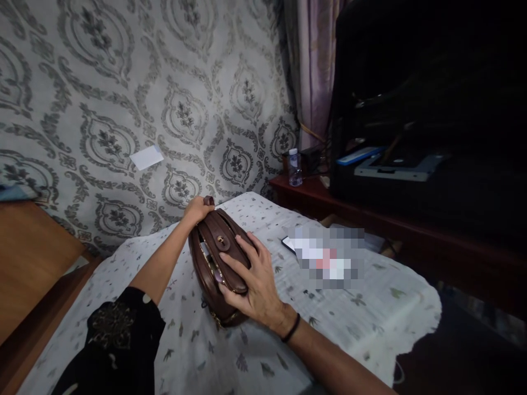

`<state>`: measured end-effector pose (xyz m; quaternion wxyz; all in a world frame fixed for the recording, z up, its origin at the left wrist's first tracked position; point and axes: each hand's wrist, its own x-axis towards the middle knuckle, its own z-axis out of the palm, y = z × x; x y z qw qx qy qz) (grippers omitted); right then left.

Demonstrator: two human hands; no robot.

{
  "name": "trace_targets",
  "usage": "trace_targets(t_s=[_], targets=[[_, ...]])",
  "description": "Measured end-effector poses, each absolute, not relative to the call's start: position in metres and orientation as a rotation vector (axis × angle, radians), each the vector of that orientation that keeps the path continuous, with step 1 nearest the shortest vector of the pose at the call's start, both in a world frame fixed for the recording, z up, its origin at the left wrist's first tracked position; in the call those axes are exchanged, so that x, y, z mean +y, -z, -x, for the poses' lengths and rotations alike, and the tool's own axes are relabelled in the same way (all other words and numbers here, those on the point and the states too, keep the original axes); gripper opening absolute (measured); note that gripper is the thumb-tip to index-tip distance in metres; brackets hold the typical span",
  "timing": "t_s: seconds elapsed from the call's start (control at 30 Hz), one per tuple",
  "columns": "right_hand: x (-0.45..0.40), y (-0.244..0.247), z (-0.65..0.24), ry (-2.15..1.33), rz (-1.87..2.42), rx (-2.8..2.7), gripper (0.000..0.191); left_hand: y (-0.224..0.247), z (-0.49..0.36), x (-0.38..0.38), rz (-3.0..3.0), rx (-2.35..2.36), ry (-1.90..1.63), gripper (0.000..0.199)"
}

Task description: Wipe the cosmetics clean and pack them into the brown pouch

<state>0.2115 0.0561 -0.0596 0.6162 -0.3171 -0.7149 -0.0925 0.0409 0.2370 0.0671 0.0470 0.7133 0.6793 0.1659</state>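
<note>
A brown leather handbag point(221, 224) rests on the patterned white cloth, its gold-toothed zip partly open. On its flap is a round leather tab with a gold clasp point(221, 240). My left hand point(198, 210) is closed around the bag's far end, by a short brown strap loop point(208, 201). My right hand point(255, 277) grips the bag's near right side, fingers spread over the flap and thumb by the zip opening. Something pale shows inside the gap; I cannot make out what.
The leaf-print cloth point(263, 345) covers the surface below. To the right lies a phone point(288, 244), partly hidden by a blurred patch. A clear bottle point(295, 167) stands on a dark red cabinet point(317, 192). Wooden furniture point(37, 258) is at left; a patterned wall point(185, 109) rises behind.
</note>
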Motion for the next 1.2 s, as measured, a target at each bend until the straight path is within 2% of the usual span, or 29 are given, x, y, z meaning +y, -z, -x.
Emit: trace_targets(t_s=[0.23,0.6,0.73,1.0,1.2], targets=[[0.056,0.059,-0.211,0.203,0.727,-1.645,0.044,-0.063,-0.043,0.221,-2.263,2.038,-0.756,0.020],[0.057,0.060,-0.213,0.184,0.730,-1.674,0.052,-0.058,-0.043,0.193,-2.382,1.582,-1.120,0.019],[0.057,0.060,-0.215,0.184,0.704,-1.676,0.057,-0.058,-0.045,0.183,-2.418,1.460,-1.156,0.019],[0.056,0.057,-0.212,0.189,0.734,-1.655,0.044,-0.059,-0.048,0.172,-2.436,1.253,-1.152,0.020],[0.056,0.056,-0.212,0.196,0.754,-1.669,0.043,-0.060,-0.053,0.159,-2.480,1.066,-1.092,0.018]])
